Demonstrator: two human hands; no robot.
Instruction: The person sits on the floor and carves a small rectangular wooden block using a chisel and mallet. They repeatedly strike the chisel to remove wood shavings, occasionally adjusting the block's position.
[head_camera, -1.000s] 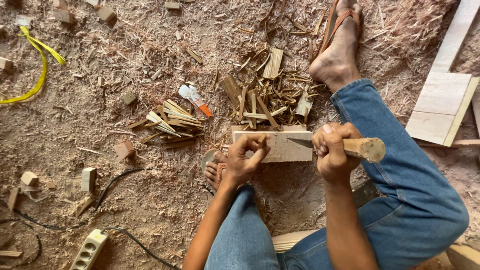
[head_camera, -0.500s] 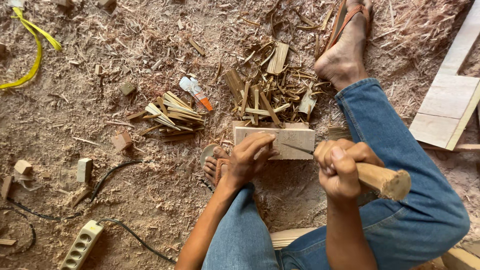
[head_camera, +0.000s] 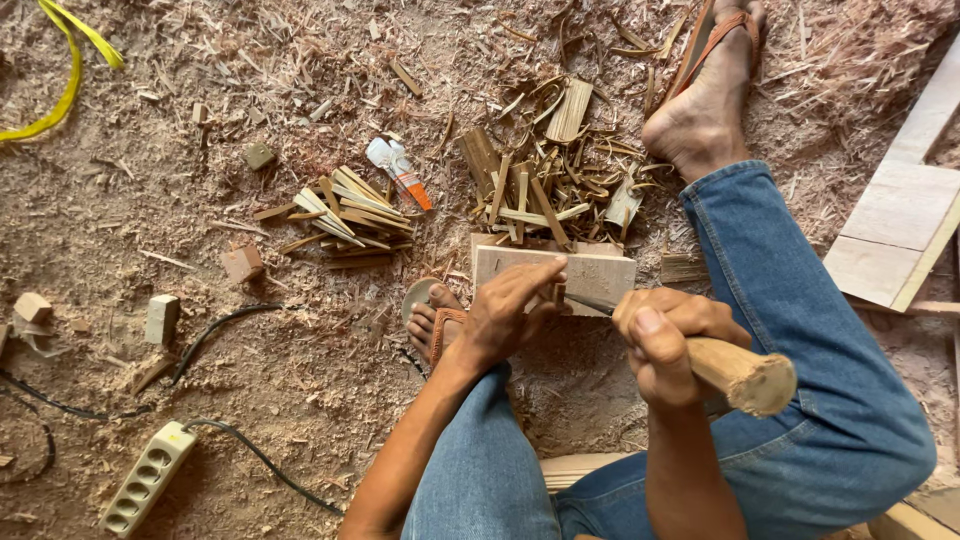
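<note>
Left hand (head_camera: 508, 315) steadies wood block (head_camera: 590, 272); right hand (head_camera: 662, 335) grips knife handle (head_camera: 740, 372); sawdust floor (head_camera: 150, 220).

Knife blade (head_camera: 590, 302) mostly hidden behind left hand (head_camera: 508, 312), yellow strap (head_camera: 62, 85) cut by top edge

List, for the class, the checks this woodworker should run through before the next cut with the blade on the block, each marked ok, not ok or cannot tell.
1. Right hand wrapped firmly around the wooden handle: ok.
2. Left hand steadying the wooden block: ok.
3. Left fingers away from the blade: not ok, they lie right beside it.
4. Left foot away from the block: not ok, bare toes close by.
5. Blade sharpness: cannot tell.
</note>
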